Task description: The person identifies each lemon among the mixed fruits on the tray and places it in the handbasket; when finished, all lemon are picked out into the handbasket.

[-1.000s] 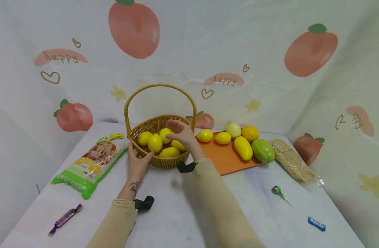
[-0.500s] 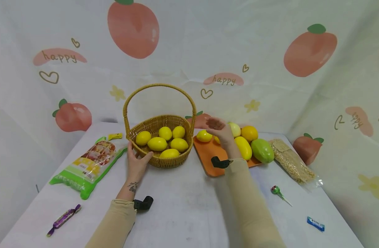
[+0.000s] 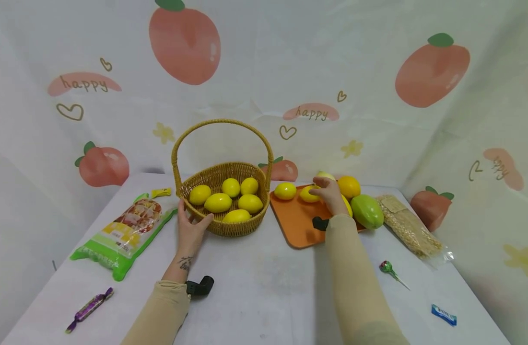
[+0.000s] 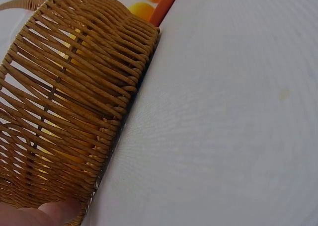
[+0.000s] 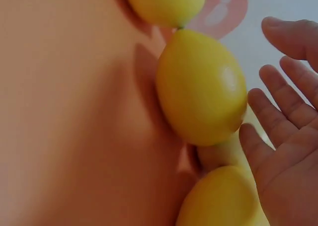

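In the head view, a wicker basket (image 3: 231,231) with a tall handle holds several yellow lemons (image 3: 218,202). My left hand (image 3: 192,235) rests against its left front, thumb and fingers spread along the outer wall; the left wrist view shows a fingertip touching the weave (image 4: 74,97). My right hand (image 3: 330,194) is over the orange tray (image 3: 289,220), its fingers beside a lemon (image 3: 308,194). In the right wrist view those fingers are apart and relaxed beside the lemon (image 5: 201,87), not closed round it. Another lemon (image 3: 285,191) lies at the tray's left.
Also on the tray are an orange (image 3: 349,186), a green papaya-like fruit (image 3: 367,212) and a pale round fruit, partly hidden. A grain bag (image 3: 410,227), lollipop (image 3: 388,268) and blue wrapped sweet (image 3: 443,315) lie right; a green food bag (image 3: 125,235) and purple candy (image 3: 90,309) left.
My right hand has moved from above the basket rightward to the tray and lowered beside a lemon. One lemon in the basket has tipped onto its side. My left hand has stayed put.
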Tool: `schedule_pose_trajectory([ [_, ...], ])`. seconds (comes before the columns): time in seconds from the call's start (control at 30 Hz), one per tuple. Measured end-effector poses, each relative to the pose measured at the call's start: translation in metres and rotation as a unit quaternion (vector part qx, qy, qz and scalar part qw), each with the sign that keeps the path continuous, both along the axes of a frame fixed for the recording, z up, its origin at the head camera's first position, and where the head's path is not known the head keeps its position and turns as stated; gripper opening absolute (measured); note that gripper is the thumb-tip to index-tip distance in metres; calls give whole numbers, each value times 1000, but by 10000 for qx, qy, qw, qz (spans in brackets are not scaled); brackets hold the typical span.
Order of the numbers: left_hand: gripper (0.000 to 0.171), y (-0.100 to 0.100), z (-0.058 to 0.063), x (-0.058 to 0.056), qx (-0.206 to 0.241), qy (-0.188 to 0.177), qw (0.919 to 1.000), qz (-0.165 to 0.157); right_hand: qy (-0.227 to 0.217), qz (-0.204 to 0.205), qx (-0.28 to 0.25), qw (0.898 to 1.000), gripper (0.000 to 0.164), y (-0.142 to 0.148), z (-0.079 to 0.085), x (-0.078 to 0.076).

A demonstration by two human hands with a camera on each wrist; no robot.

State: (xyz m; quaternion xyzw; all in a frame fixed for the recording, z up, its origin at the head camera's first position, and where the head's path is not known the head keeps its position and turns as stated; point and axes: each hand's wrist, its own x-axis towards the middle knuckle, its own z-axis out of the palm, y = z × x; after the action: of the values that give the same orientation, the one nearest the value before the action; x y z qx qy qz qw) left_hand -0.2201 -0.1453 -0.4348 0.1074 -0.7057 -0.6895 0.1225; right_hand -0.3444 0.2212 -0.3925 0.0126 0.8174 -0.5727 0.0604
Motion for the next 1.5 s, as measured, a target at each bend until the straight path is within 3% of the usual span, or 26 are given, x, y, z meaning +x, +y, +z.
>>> schedule_pose_trajectory([
  [0.13, 96, 1, -1, 1, -10, -7, 10000, -2, -144, 11, 456, 9989, 55, 3, -6, -3],
  [0.37, 96, 0, -2, 2, 12, 28, 10000, 8, 133, 362, 999, 9942, 47, -1, -18, -4],
  [0.57, 97, 1, -1, 2, -3, -19, 10000, 20, -21, 463, 897, 9949, 56, -10, -26, 2],
  [0.8, 97, 2, 0, 2, 4, -48, 10000, 22, 62, 294, 708, 9970, 62, -12, -28, 3],
  [1.0, 97, 2, 1, 2, 8, -15, 10000, 19, 162, 323, 48, 9993, 67, -9, -10, 6],
  [1.17, 97, 1, 1, 1, -42, -5, 10000, 14, 562, 562, -467, 9957, 68, -10, 8, 9],
  [1.33, 97, 0, 1, 0, -34, -22, 10000, 9, 803, 1181, -803, 9865, 65, -19, 21, 20],
  [1.5, 97, 0, 1, 1, -45, -30, 10000, 35, 924, 1944, -1225, 9688, 67, -41, 29, 38],
])
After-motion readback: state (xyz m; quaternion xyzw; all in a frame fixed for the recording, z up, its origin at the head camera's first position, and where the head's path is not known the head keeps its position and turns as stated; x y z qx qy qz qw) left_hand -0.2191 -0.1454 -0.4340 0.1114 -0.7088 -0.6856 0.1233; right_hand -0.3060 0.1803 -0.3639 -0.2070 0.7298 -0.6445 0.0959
